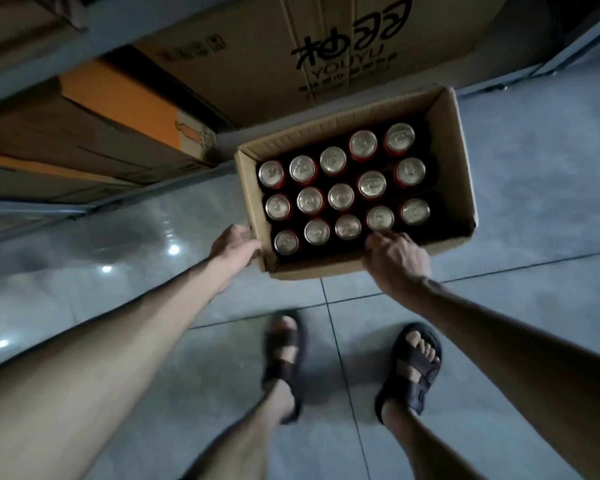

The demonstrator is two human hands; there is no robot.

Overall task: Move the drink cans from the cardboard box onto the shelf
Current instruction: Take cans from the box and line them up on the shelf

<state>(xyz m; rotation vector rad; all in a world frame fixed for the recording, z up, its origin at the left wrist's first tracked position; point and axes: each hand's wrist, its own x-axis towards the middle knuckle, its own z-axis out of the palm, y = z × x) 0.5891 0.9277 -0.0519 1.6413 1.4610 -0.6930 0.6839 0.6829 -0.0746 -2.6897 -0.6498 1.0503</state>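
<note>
An open cardboard box (459,174) stands on the tiled floor and holds several red drink cans (341,196) with silver tops, upright in rows. My left hand (234,249) grips the box's near left corner, fingers curled round the wall. My right hand (397,259) lies over the near wall, with its fingers bent down inside the box beside the nearest can (380,218). Neither hand holds a can. The shelf (35,206) runs along the left, its low metal rail just above the floor.
Closed cartons fill the shelf: an orange-topped one (118,98) and a large printed one (343,53) behind the open box. My sandalled feet (418,368) stand on the glossy grey tiles just in front of the box.
</note>
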